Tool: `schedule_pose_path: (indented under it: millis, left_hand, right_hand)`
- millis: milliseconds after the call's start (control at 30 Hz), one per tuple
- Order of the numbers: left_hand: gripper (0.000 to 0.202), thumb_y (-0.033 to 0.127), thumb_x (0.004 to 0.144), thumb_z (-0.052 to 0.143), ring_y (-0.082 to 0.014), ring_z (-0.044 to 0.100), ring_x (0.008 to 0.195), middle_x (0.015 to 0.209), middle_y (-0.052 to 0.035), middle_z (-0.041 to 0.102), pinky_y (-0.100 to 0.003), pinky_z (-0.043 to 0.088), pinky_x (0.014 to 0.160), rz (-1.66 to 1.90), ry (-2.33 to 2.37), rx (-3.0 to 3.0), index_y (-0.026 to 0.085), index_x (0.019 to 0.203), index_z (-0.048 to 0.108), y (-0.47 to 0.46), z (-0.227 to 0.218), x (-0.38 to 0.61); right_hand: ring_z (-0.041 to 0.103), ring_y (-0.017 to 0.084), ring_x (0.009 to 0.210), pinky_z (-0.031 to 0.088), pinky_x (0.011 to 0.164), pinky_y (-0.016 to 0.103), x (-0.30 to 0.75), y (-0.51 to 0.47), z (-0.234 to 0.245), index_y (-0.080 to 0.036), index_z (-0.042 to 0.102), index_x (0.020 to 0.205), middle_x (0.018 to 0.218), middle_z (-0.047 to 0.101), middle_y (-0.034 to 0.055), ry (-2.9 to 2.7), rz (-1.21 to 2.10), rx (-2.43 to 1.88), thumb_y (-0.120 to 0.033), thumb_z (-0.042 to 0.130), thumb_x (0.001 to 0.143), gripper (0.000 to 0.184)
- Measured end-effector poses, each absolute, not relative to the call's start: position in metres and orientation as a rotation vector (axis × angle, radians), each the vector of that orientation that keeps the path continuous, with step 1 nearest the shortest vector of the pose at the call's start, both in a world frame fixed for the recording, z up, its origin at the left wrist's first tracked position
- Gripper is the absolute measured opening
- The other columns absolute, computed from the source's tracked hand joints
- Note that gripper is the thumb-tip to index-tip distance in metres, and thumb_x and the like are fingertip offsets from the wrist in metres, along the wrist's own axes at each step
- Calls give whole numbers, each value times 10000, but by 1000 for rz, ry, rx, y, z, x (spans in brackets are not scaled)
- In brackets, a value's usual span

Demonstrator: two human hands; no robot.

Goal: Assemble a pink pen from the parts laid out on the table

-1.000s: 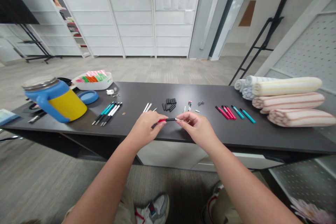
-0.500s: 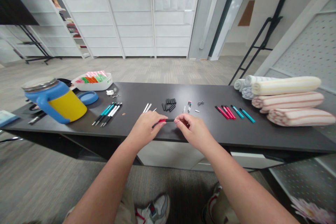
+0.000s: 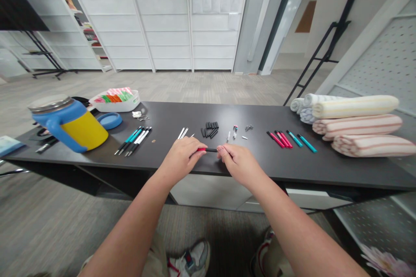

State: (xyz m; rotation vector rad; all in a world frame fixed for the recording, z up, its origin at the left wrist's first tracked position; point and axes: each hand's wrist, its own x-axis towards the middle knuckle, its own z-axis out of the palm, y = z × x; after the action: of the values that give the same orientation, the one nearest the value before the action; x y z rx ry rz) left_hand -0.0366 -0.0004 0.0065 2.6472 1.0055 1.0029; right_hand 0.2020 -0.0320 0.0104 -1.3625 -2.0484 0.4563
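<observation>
My left hand (image 3: 182, 159) pinches the red end of a red and black pen (image 3: 207, 150), held level just above the dark table (image 3: 325, 169). My right hand (image 3: 237, 162) is closed on the pen's black end, fingertips meeting the left hand's. Behind the hands lie thin white refills (image 3: 182, 133), a heap of black grip sleeves (image 3: 209, 129), small pen tips (image 3: 234, 130) and metal springs (image 3: 248, 128).
A yellow and blue jug (image 3: 69, 125) stands at the left, with its blue lid (image 3: 109, 120) and a white tray (image 3: 115, 100) behind. Teal, white and black pens (image 3: 134, 135) lie left of centre. Red and teal pens (image 3: 290, 138) and rolled towels (image 3: 357, 123) sit right.
My right hand has slid left along the pen, covering the white tip that showed one second ago. The left hand has hardly moved.
</observation>
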Motion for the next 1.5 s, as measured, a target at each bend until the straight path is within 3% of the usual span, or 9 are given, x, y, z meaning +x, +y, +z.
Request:
schedule_pose_path:
  millis: [133,300,467,600,767,1000,1500]
  left_hand:
    - [158,299,1050,588,-234,684,1031,1083,-60,758,-400,489,912,1029,1032,2658,228,1132,703,0,6,-37]
    - [148,298,1049,593,-227,684,1015,1073,-56,757,-393,499,891,1053,1025,2697,225,1120,701,0,7,-37]
    - [142,288,1048,592,-222,686,1022,1075,-56,754,-389,507,911,1078,1017,2674,232,1120,701,1,7,-37]
    - [128,275,1040,608,-218,685,1024,1077,-52,751,-384,505,917,1100,1006,2676,230,1118,699,1,7,-37]
    - [118,280,1039,613,-214,682,1044,1079,-45,748,-379,497,932,1115,1020,2662,231,1110,693,-1,8,-36]
    - [207,278,1068,539,-235,674,1107,1157,-55,752,-418,478,965,989,1031,2670,246,1212,685,-4,8,-37]
    - [103,257,1011,653,-235,663,1082,1100,-45,753,-425,458,971,1089,1029,2723,242,1097,706,-3,7,-36]
  right_hand:
    - [652,182,727,384,664,278,202,-33,13,-245,613,988,806,716,-2,-2011,576,-1410,-428,461,1080,255]
    - [623,177,719,360,674,284,202,-32,13,-236,554,822,780,682,6,-2077,524,-1390,-402,389,1102,364]
    - [600,173,702,336,648,276,202,-33,13,-246,581,922,771,663,-14,-2054,519,-1407,-431,448,1085,280]
    - [592,170,715,322,658,280,203,-33,12,-235,542,810,758,642,-9,-2098,486,-1366,-413,380,1109,384]
    - [572,170,697,319,647,279,202,-34,12,-242,559,874,775,645,-9,-2093,478,-1378,-427,401,1100,332]
    - [563,176,750,344,689,289,202,-34,11,-233,513,807,790,614,3,-2136,443,-1274,-422,370,1114,388]
    - [543,171,710,327,668,290,200,-33,12,-233,487,775,744,586,-4,-2132,474,-1282,-423,373,1104,396]
